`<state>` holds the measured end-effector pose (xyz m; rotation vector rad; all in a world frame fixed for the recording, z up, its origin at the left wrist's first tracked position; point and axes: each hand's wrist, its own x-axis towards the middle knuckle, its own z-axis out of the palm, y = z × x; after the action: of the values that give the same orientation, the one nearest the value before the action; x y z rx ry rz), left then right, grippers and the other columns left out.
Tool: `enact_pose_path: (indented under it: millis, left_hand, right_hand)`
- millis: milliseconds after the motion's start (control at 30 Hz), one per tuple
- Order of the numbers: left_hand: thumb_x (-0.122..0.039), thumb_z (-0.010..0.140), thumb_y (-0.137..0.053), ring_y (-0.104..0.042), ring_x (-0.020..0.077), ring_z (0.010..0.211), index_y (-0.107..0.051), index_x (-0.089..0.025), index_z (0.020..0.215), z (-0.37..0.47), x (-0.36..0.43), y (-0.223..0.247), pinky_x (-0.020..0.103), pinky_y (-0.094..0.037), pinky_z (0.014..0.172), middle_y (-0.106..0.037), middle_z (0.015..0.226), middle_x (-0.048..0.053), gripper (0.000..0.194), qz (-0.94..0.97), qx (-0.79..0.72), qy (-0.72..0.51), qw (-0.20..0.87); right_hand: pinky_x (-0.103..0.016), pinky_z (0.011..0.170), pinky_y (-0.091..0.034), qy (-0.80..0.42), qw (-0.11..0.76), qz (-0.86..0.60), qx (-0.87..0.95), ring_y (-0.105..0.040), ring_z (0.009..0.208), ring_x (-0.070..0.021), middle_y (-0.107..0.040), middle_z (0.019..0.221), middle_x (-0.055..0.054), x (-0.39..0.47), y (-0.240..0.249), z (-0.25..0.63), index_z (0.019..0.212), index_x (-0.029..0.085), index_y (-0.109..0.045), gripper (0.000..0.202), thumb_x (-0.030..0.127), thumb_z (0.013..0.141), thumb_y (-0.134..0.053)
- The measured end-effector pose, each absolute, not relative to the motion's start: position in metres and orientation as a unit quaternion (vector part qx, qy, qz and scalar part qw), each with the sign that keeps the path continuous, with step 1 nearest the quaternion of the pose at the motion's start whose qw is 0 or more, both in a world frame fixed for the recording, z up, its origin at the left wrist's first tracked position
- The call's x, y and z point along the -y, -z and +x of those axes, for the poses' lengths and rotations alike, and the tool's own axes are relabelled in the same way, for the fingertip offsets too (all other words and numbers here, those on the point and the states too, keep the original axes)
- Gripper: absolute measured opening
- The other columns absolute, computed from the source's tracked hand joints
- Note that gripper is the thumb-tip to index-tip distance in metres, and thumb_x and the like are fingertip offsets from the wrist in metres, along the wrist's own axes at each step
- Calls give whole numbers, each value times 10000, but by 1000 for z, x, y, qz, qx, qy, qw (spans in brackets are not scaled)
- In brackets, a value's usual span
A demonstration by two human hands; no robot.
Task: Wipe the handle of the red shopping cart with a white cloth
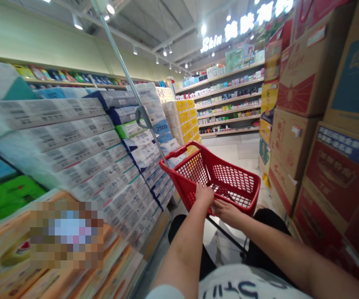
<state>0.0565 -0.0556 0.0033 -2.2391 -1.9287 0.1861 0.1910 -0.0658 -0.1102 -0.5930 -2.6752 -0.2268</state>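
A red plastic shopping cart [235,174] with perforated basket walls stands just in front of me, turned sideways, its handle [177,153] toward the far left. My left hand [204,194] is closed over the near rim of the basket. Close beside it, my right hand [228,212] grips the same rim, a little lower and to the right; part of its fingers is hidden. From the cart's left corner a metal pole [121,62] rises up and leftward, with a grey hook-shaped fitting [143,117] on it. No goods are visible inside the basket.
Stacked wrapped paper packs [82,137] line the left side, with orange packs [117,253] nearest. Tall piles of cardboard cartons [300,141] stand close on the right. Pale floor tiles [225,149] lead to shelves of small products [229,101] under a lit sign [246,25].
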Motion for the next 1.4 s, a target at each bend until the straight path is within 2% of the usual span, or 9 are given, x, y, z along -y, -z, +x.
enact_pose_path:
  millis: [133, 333, 500, 667, 867, 1067, 1200, 1333, 1400]
  left_hand:
    - [-230, 919, -357, -326, 323, 1335, -609, -93, 1187, 57, 56, -5, 527, -127, 1107, -583, 1256, 182, 392, -756, 647, -60, 82]
    - [-260, 904, -396, -353, 330, 1310, -617, -70, 1173, 55, 55, -3, 511, -111, 1112, -593, 1225, 195, 396, -761, 641, -56, 86]
    - [-246, 913, -362, -334, 322, 1327, -603, -59, 1197, 55, 55, -2, 497, -97, 1118, -567, 1259, 204, 417, -754, 651, -46, 77]
    - [-288, 900, -405, -295, 349, 1351, -583, -83, 1229, 55, 57, -3, 529, -132, 1105, -556, 1291, 191, 427, -753, 649, -62, 93]
    - [-227, 915, -334, -317, 327, 1339, -589, -87, 1214, 55, 56, -4, 554, -136, 1099, -537, 1313, 200, 417, -755, 646, -65, 89]
    - [-230, 913, -345, -303, 333, 1348, -583, -72, 1220, 55, 58, -5, 530, -124, 1109, -542, 1305, 200, 419, -754, 649, -58, 83]
    - [-214, 907, -347, -356, 315, 1313, -606, -94, 1183, 56, 57, -3, 530, -129, 1107, -576, 1265, 183, 398, -755, 647, -58, 87]
    - [-216, 908, -348, -357, 315, 1314, -610, -100, 1183, 55, 55, -1, 533, -136, 1106, -587, 1250, 178, 398, -754, 647, -59, 96]
    - [-216, 913, -337, -344, 321, 1325, -609, -100, 1186, 55, 54, 0, 539, -146, 1103, -579, 1265, 178, 403, -753, 648, -58, 95]
  right_hand:
    - [-387, 1031, -426, 54, 104, -281, 953, -514, 1232, -268, -644, 1204, -148, 72, 120, 190, 1014, 145, -727, 341, 29, 780, -507]
    - [-397, 1097, -361, 57, 182, -241, 952, -453, 1291, -233, -628, 1239, -120, 72, 120, 196, 1143, 136, -676, 395, 60, 844, -429]
    - [-379, 1090, -359, 41, 95, -279, 955, -477, 1269, -256, -641, 1220, -119, 74, 126, 195, 946, 158, -747, 345, 21, 756, -493]
    - [-415, 1114, -328, 39, 154, -274, 948, -450, 1293, -255, -574, 1316, -125, 75, 128, 188, 1156, 125, -672, 442, 28, 807, -418]
    - [-388, 1085, -351, -20, 63, -329, 942, -463, 1282, -273, -636, 1231, -121, 77, 132, 186, 940, 160, -746, 382, -17, 702, -505]
    - [-419, 1014, -412, -33, 70, -367, 927, -501, 1243, -287, -600, 1281, -136, 81, 135, 180, 1020, 178, -715, 366, 51, 739, -517]
    - [-459, 938, -454, -34, 62, -391, 918, -587, 1121, -320, -639, 1193, -192, 86, 143, 181, 1031, 152, -700, 370, 52, 709, -546]
    - [-378, 965, -441, -42, 103, -360, 926, -596, 1104, -258, -681, 1119, -133, 82, 138, 185, 1003, 185, -700, 325, 66, 757, -524]
    - [-387, 949, -448, -47, 118, -359, 924, -619, 1047, -260, -700, 1042, -128, 81, 135, 188, 999, 187, -697, 294, 96, 772, -535]
